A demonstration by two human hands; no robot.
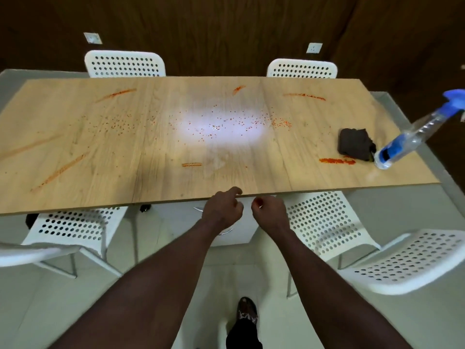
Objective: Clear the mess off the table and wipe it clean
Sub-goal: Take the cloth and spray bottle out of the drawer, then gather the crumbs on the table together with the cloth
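Observation:
The wooden table (176, 177) is strewn with small orange-red crumbs (226, 122) and several orange smears (337, 161). At its right end lies a crumpled dark cloth (356, 144), with a clear spray bottle (412, 137) with a blue trigger standing beside it. My left hand (222, 210) is at the near table edge with its index finger on the edge and the other fingers loosely curled. Just right of it, below the edge, my right hand (270, 210) has its fingers curled, and a small red bit shows pinched at its fingertips.
White perforated chairs stand on the far side (124, 64) (302, 69) and the near side (73, 227) (327, 222), with another at the right (412, 263). A white cabinet (234, 235) sits under the table in front of me. My foot (247, 311) is on the pale floor.

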